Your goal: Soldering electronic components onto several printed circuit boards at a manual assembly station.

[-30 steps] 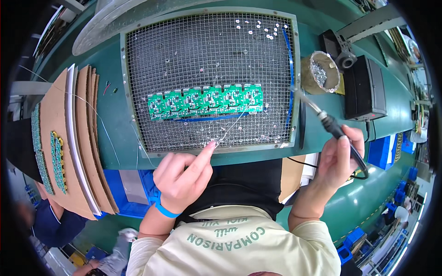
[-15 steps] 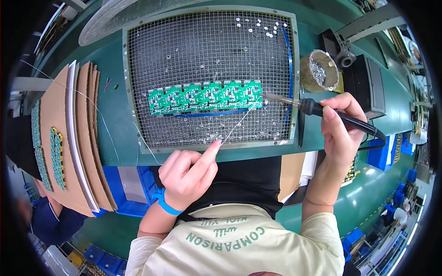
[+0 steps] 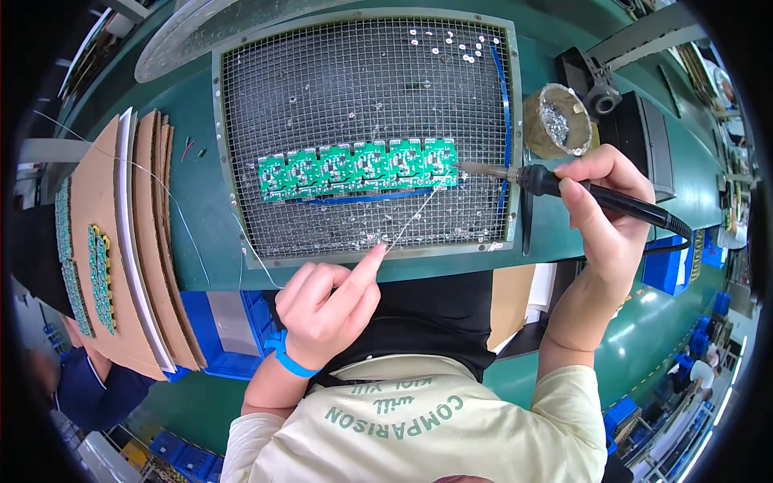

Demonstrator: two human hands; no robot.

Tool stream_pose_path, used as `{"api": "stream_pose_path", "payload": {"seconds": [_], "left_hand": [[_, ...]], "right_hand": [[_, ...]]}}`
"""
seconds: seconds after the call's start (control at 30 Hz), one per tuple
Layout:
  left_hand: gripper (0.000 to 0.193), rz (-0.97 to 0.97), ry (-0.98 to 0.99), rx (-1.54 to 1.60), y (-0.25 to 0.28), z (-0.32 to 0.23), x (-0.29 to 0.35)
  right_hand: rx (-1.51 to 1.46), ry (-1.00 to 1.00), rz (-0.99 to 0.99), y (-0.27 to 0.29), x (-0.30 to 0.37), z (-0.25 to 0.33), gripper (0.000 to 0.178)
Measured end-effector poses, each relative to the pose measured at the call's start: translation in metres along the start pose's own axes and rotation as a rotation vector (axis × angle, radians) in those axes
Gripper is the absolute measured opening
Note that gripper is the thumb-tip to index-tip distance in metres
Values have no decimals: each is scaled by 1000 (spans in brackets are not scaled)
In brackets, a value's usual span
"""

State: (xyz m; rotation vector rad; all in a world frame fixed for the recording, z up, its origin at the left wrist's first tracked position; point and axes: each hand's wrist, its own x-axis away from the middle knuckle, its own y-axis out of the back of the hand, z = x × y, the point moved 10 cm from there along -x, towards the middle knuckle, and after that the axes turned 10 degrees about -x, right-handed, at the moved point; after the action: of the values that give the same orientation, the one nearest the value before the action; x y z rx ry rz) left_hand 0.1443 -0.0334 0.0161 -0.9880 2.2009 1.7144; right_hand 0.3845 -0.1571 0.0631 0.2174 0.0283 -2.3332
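A panel of joined green circuit boards [image 3: 355, 171] lies on a wire grid [image 3: 346, 88] set in a metal frame. My right hand [image 3: 608, 205] grips a black-handled soldering iron [image 3: 555, 183], whose tip meets the right end of the panel. With thumb and forefinger pinched, my left hand [image 3: 330, 304] holds a thin solder wire [image 3: 413, 219] below the panel. The wire slants up to the rightmost board, close to the iron tip. Whether wire and tip touch is too small to tell.
Right of the grid stands a cup of metal scraps [image 3: 557, 122], beside an iron stand [image 3: 592, 84] and a black box [image 3: 640, 145]. Cardboard sheets [image 3: 145, 241] bearing more boards lean at the left, near another person's sleeve [image 3: 101, 386]. A blue bin [image 3: 233, 338] sits below the bench edge.
My right hand has shifted right and slightly down, and the iron lies at a slightly different angle, its tip still by the last board. My left hand has hardly moved.
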Motion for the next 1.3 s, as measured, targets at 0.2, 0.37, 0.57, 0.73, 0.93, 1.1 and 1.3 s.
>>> {"api": "stream_pose_path", "payload": {"seconds": [0.2, 0.37, 0.57, 0.73, 0.93, 1.1, 1.3], "left_hand": [[47, -61, 29, -67, 15, 7, 5], [41, -60, 97, -66, 23, 14, 6], [41, -116, 80, -90, 26, 10, -4], [43, -136, 6, -58, 16, -6, -13], [42, -126, 31, -57, 16, -2, -19], [42, -146, -9, -72, 8, -7, -27], [41, -177, 4, -113, 12, -1, -21]], "right_hand": [[55, 50, 40, -1, 1, 4, 8], [-158, 189, -134, 26, 23, -15, 16], [-612, 101, -398, 5, 40, -66, 36], [-360, 159, -477, -11, 43, -76, 33], [-405, 248, -499, -6, 52, -80, 30], [-313, 272, -490, -7, 55, -79, 29], [-313, 259, -482, -7, 54, -78, 29]]}}
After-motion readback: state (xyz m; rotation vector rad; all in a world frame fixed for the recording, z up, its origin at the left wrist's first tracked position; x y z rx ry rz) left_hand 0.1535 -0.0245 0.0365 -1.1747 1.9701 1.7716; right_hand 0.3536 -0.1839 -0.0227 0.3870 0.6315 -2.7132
